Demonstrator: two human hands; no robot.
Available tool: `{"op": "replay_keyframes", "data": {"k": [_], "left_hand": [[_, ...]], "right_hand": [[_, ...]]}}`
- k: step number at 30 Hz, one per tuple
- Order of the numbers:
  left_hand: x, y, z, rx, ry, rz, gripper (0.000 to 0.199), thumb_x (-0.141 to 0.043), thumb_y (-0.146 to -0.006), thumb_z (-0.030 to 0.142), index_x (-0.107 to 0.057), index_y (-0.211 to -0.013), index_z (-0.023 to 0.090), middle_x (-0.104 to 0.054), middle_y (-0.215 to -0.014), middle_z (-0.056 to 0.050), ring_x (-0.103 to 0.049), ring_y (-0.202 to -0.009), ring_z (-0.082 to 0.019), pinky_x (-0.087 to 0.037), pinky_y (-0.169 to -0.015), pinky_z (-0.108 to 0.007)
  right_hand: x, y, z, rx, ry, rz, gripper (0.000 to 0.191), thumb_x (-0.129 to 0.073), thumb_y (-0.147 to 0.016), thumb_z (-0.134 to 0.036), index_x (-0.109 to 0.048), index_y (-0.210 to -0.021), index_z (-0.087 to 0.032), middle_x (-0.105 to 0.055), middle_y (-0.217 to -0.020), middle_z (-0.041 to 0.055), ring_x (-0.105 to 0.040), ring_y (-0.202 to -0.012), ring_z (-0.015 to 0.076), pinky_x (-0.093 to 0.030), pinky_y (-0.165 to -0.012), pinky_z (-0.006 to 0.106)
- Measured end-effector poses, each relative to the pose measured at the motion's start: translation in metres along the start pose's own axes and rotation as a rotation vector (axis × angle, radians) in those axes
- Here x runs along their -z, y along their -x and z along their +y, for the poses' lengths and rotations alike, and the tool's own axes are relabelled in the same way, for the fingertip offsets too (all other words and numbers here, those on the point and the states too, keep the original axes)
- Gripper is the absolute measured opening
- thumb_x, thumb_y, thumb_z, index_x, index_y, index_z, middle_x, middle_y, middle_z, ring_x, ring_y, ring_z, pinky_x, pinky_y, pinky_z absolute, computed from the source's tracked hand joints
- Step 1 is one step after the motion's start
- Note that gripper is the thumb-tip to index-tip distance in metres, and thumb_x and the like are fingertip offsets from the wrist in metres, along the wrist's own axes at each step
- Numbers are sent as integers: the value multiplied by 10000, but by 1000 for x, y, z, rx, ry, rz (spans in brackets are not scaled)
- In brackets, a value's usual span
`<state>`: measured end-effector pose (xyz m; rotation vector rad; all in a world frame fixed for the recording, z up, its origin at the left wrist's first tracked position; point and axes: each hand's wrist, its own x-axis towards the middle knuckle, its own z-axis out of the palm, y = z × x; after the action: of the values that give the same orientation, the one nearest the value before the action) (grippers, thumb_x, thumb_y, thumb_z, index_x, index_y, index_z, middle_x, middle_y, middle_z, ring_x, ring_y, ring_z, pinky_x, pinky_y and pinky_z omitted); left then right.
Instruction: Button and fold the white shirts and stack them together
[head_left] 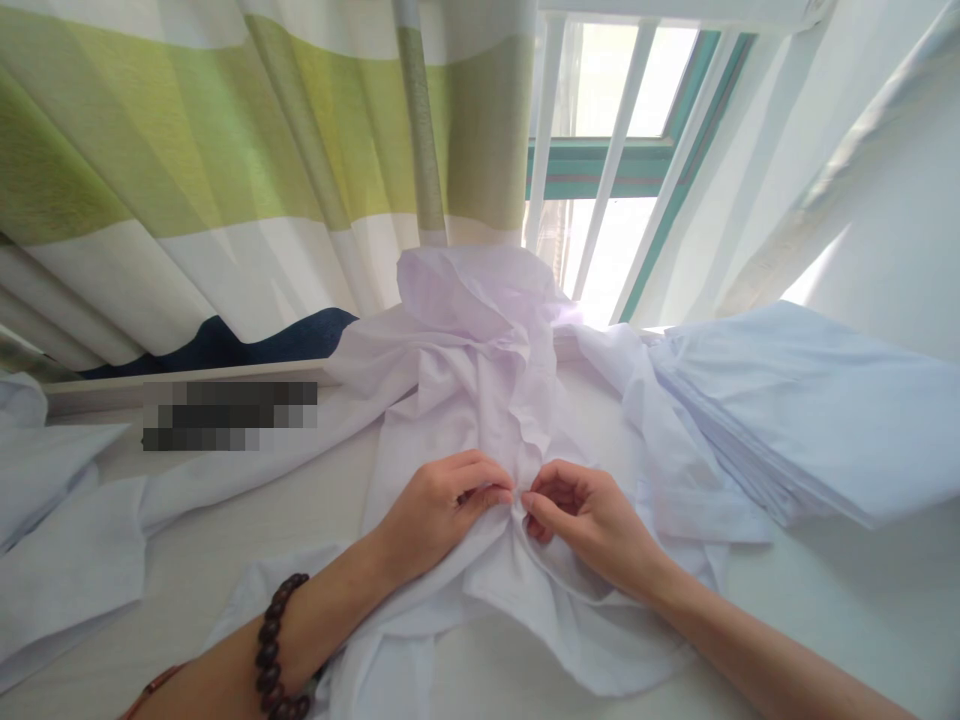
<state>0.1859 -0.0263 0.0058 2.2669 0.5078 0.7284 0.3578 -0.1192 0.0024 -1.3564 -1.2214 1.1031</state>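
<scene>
A white long-sleeved shirt [450, 410] lies spread in front of me, its collar end at the far side and its hem toward me. One sleeve stretches out to the left. My left hand [450, 505], with a dark bead bracelet [276, 640] on the wrist, pinches the cloth along the front opening. Close beside it, my right hand [574, 505] pinches the other edge with thumb and forefinger. The fingertips of both hands almost meet over the front. Any button between them is too small to make out.
On the right lies a stack of folded white cloth [810, 400]. More white cloth [60, 560] is at the left, near a dark pixelated item [232, 415]. Behind hang green-and-white curtains [300, 120] and a barred window [600, 165]. Dark blue fabric [255, 342] shows below the curtain.
</scene>
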Motion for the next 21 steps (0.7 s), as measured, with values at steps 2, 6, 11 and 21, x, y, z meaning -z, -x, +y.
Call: {"op": "replay_keyframes", "data": {"k": [2, 6, 11, 21], "left_hand": [[0, 0, 0, 2, 0, -11, 96, -611, -878, 163, -700, -850, 185, -676, -836, -5, -615, -748, -119, -474, -713, -211], [1, 1, -1, -7, 17, -23, 104, -611, -878, 157, -709, -854, 183, -684, -844, -7, -622, -760, -118, -477, -726, -207], [2, -2, 0, 1, 44, -25, 124, -597, -881, 182, -719, -859, 180, -694, -839, -20, -623, -740, -125, -484, -702, -216], [6, -3, -2, 29, 62, -68, 129, -592, -878, 183, -710, -827, 171, -678, -817, -17, -583, -643, -100, -463, -593, -179]], "right_hand": [[0, 0, 1, 9, 1, 1, 184, -637, -791, -347, -583, -709, -191, -648, -595, -7, -606, -570, 134, -490, -576, 248], [2, 0, 1, 25, -24, -33, 168, -583, -823, -324, -612, -742, -180, -659, -620, 5, -624, -594, 137, -503, -602, 251], [4, 0, 2, 47, -6, -55, 170, -529, -841, -285, -600, -721, -187, -645, -640, 2, -608, -595, 131, -501, -606, 248], [8, -1, 2, 10, 32, -165, 55, -584, -827, -249, -570, -843, -198, -632, -642, -24, -611, -586, 122, -497, -578, 232]]}}
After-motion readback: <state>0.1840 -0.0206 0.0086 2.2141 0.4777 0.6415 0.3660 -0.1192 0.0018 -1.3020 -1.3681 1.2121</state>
